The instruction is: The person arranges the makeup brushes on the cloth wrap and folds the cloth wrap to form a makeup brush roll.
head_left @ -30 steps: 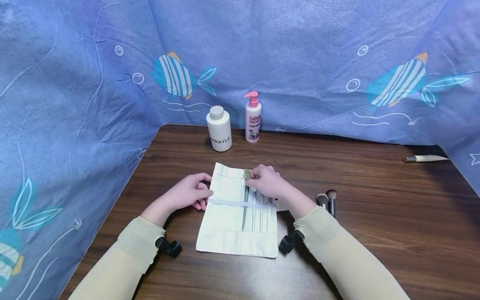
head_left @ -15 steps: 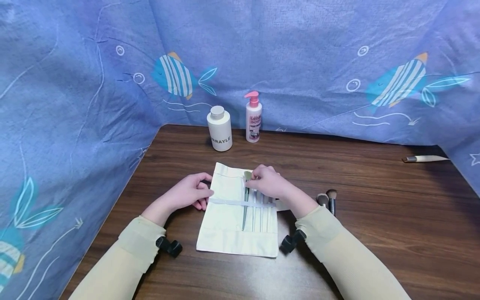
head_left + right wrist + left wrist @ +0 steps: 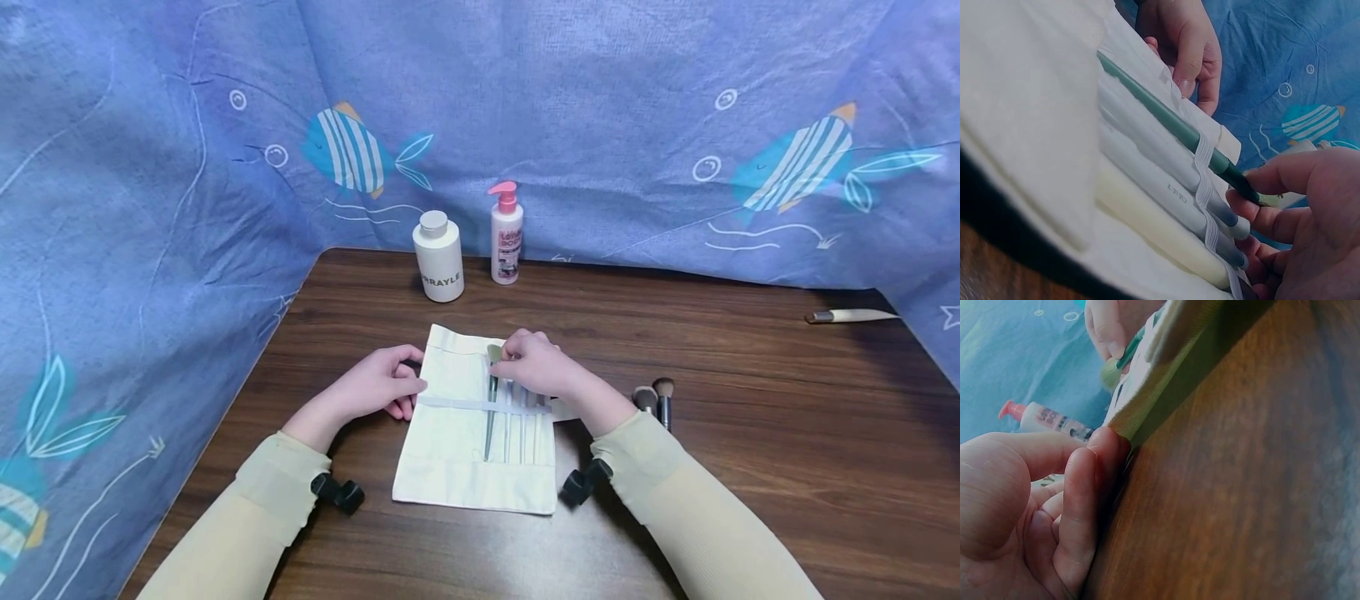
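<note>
An off-white cloth brush roll (image 3: pixel 450 437) lies unrolled on the table. My left hand (image 3: pixel 378 383) pinches its left edge between thumb and fingers; the left wrist view shows the fingertips (image 3: pixel 1107 447) at the cloth's border. With thumb and fingertips, my right hand (image 3: pixel 538 364) holds a green-handled makeup brush (image 3: pixel 1166 119) near its bristle end. That brush passes under the elastic band (image 3: pixel 1202 165), and its handle's far end is at the pocket flap. Beside it, several pale-handled brushes (image 3: pixel 1160 194) sit under the same band; my right hand hides their heads in the head view.
Two dark-handled makeup brushes (image 3: pixel 663 400) lie right of the roll, partly behind my right forearm. A cream-handled brush (image 3: pixel 855 317) is at the far right. A white bottle (image 3: pixel 440 258) and a pink-topped pump bottle (image 3: pixel 507 242) stand at the back, before a blue curtain (image 3: pixel 600 125).
The green brush's bristle end has slid very slightly down toward the band. Both hands stay almost in place, and the roll has not moved.
</note>
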`<state>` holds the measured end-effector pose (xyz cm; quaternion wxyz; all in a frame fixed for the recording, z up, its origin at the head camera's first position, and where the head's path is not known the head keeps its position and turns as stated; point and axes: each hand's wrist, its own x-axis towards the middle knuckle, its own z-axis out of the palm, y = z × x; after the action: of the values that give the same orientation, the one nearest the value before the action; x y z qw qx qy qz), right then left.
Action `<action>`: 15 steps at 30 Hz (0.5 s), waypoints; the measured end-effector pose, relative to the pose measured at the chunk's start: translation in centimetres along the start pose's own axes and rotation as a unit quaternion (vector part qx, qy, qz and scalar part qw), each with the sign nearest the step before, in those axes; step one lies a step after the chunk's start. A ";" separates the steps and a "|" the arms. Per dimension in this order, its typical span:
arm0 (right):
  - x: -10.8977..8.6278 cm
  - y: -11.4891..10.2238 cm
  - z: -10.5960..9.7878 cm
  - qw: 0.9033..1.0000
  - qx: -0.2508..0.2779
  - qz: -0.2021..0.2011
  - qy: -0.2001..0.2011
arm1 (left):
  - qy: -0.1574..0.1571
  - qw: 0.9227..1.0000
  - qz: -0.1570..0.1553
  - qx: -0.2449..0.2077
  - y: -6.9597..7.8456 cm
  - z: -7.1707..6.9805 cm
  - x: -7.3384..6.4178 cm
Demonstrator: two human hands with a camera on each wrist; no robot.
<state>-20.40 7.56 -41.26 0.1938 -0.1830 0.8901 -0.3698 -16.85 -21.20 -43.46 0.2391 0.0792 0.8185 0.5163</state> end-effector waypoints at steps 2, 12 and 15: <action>0.0 0.0 0.0 1.000 -0.004 -0.006 0.005 | 0.001 1.000 0.000 -0.001 0.0 0.0 -0.1; 0.2 0.1 0.5 0.999 0.004 0.013 0.029 | 0.004 1.000 -0.005 -0.001 0.0 0.0 -0.1; 0.2 0.3 0.4 1.000 0.012 0.007 0.020 | 0.004 1.000 -0.002 -0.001 0.0 0.0 -0.1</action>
<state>-20.45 7.37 -41.75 0.1804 -0.1665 0.8905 -0.3831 -16.78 -21.26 -43.46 0.2369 0.0748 0.8190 0.5172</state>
